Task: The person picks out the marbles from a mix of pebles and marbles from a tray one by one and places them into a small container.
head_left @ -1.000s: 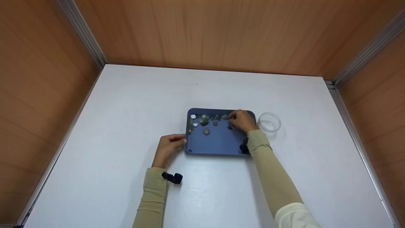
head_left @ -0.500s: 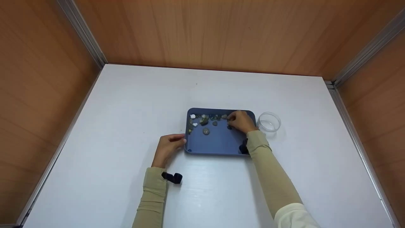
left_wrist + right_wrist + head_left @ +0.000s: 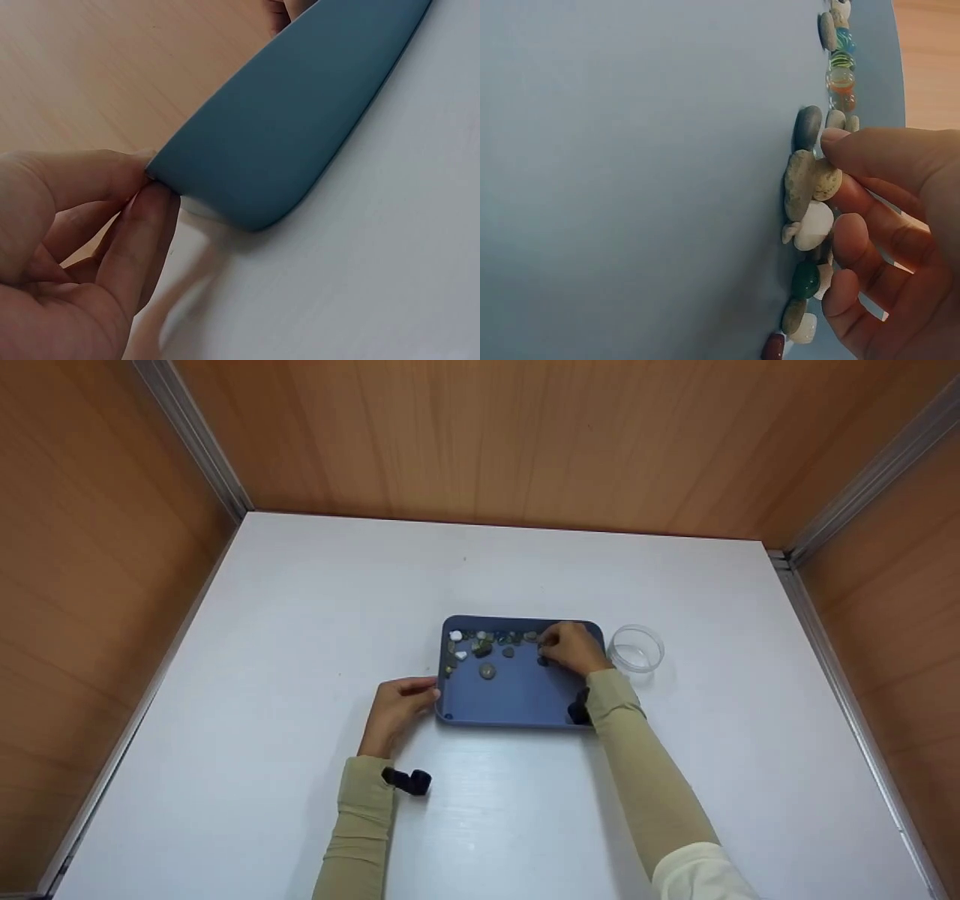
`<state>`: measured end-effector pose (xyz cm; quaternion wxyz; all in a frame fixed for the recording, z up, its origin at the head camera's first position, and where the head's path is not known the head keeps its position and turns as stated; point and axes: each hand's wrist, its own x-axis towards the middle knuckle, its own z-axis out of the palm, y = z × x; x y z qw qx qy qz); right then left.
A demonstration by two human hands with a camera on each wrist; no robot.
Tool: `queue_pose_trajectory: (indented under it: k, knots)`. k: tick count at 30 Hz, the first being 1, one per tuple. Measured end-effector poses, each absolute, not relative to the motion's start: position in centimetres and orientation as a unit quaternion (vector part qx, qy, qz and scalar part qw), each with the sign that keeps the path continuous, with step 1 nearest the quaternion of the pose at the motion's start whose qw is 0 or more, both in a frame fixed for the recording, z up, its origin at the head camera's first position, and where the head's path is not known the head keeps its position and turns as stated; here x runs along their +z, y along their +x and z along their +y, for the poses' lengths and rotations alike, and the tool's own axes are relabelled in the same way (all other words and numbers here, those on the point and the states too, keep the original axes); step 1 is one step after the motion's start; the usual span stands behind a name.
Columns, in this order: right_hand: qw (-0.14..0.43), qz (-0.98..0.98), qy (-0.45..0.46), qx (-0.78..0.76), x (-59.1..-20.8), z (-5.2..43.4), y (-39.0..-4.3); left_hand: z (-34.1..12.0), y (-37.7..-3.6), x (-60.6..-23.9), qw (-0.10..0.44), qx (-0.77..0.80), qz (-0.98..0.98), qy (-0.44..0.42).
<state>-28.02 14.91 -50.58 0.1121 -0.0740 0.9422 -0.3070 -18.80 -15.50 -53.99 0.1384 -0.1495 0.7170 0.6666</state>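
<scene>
A blue tray [image 3: 517, 699] lies mid-table, with several pebbles [image 3: 484, 646] and marbles along its far rim. My left hand [image 3: 401, 701] pinches the tray's left rim [image 3: 300, 112] between thumb and forefinger [image 3: 150, 225]. My right hand [image 3: 570, 649] is inside the tray's far right corner. In the right wrist view its thumb and forefinger [image 3: 870, 154] pinch a small beige pebble [image 3: 826, 180]. Beside it lie a tan stone [image 3: 799, 184], a grey one [image 3: 807, 126], a white one [image 3: 814, 225] and a green one [image 3: 805, 279]. Striped marbles [image 3: 841, 71] sit further along.
A clear round plastic cup [image 3: 636, 649] stands just right of the tray. The white table [image 3: 300, 607] is boxed in by wooden walls [image 3: 480, 435] on three sides, with metal corner strips. Black wrist cameras [image 3: 409, 780] sit on both sleeves.
</scene>
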Motion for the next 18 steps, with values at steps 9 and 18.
queue_pose_trajectory:
  k: [9, 18]
  knots:
    - [0.119, 0.927, -0.090, -0.344, -49.6, 15.4, -27.9, -15.6, -18.8, -53.8, 0.142, 0.661, 0.721, -0.153]
    - [0.102, 0.933, -0.098, -0.331, -48.9, 15.7, -28.0, -15.6, -19.1, -54.1, 0.142, 0.664, 0.719, -0.149]
